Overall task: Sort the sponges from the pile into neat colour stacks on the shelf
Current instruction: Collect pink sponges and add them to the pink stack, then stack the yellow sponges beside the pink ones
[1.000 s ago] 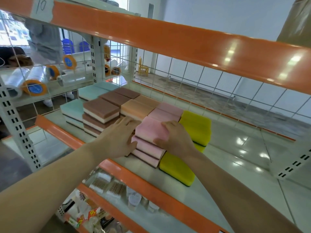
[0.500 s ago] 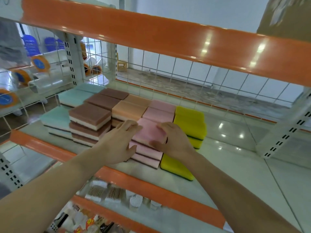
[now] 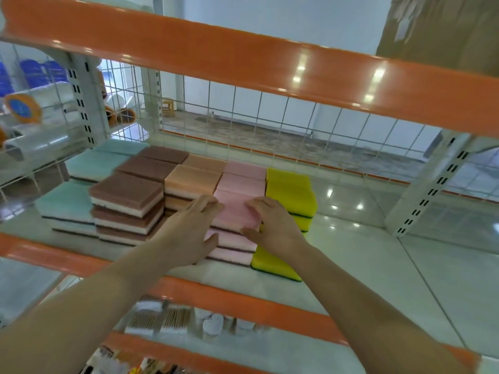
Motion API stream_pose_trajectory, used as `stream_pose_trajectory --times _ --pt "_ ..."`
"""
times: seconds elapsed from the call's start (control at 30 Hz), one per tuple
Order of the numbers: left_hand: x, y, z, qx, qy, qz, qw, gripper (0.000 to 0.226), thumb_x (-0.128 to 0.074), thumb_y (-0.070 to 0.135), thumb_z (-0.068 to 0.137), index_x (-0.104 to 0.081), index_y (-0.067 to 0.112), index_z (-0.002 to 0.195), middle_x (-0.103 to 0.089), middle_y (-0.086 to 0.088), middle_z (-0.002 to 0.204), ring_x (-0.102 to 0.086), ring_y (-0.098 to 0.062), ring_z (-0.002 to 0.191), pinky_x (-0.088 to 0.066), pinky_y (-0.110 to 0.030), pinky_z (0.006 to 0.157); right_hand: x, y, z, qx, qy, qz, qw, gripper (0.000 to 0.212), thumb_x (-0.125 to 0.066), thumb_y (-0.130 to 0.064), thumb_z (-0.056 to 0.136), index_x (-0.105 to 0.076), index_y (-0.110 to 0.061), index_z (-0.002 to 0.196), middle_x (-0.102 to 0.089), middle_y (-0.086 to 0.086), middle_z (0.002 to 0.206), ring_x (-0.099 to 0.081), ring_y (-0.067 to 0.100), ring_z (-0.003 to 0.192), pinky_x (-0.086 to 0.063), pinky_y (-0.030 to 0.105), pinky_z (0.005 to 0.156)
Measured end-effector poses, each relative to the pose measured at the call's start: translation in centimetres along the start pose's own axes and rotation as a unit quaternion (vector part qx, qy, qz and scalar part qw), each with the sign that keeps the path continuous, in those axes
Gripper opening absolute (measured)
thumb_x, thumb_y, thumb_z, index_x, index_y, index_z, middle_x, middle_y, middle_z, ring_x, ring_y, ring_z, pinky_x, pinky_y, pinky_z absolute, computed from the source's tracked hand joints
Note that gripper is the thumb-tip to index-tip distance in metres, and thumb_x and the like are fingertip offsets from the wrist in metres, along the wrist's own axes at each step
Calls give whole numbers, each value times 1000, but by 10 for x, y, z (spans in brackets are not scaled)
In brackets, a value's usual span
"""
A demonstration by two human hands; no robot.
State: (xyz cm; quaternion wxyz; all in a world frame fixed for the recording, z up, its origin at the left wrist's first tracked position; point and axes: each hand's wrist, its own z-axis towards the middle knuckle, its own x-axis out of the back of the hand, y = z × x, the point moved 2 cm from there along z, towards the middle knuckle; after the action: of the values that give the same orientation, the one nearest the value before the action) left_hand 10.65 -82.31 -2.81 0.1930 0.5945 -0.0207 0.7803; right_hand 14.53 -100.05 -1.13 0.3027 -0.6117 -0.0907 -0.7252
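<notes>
1. Both hands remain on the front pink stack as they were 0.5 s ago; only the camera has shifted, bringing the shelf's right upright further into view.
2. At the front of the white shelf, the left hand presses against the left side of the pink stack, fingers nearly straight, fingertips on the top pink sponge.
3. Opposite it, the right hand holds the same sponge from the right, fingers bent over its top edge and thumb against its front face.
4. Just right of the pink stack lie the yellow sponges, one at the front edge, others piled behind.
5. To the left, touching rows run orange sponges, brown sponges, then teal sponges at the far left.
6. More pink sponges sit directly behind the held stack.
7. An orange rail edges the shelf front; a wire grid backs it.
8. On the lower shelf, small packaged goods are visible but blurred.
</notes>
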Motion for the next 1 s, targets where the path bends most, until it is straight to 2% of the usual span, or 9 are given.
stream_pose_trajectory --times 0.23,0.4,0.6,0.8,1.0 --pt "5 7 1 -44 10 26 999 56 -53 30 86 -38 17 138 -35 0 135 -35 -20 127 -39 -34 97 2 6 -15 -44 37 26 998 67 -68 -32 81 -39 -17 140 -39 2 140 -30 20 130 -25 22 101" --pt "6 16 2 -72 16 21 997 55 -51 29 89 -35 19 140 -35 2 136 -31 -18 129 -31 -29 101 4 11 -31 -66 55 23 996 64 -68 -28 82 -40 -19 139 -42 3 137 -34 22 127 -26 23 100" --pt "7 35 10 -108 11 20 994 50 -47 31 92 -37 19 139 -36 3 136 -30 -17 129 -30 -29 102 11 21 -51 -102 47 2 994 66 -65 -31 84 -36 -18 141 -39 3 140 -33 20 129 -26 24 102" --pt "5 67 24 -136 -4 6 991 48 -45 29 93 -37 23 140 -37 5 137 -28 -14 132 -26 -27 105 27 42 -80 -147 42 -5 988 62 -59 -33 87 -34 -21 143 -42 3 137 -37 20 126 -34 28 99" --pt "-4 117 32 -192 -7 -7 981 42 -46 31 93 -44 27 134 -42 7 133 -33 -11 128 -25 -23 102 43 72 -123 -196 39 -10 980 56 -58 -35 88 -40 -23 139 -48 2 131 -44 17 121 -39 29 96"
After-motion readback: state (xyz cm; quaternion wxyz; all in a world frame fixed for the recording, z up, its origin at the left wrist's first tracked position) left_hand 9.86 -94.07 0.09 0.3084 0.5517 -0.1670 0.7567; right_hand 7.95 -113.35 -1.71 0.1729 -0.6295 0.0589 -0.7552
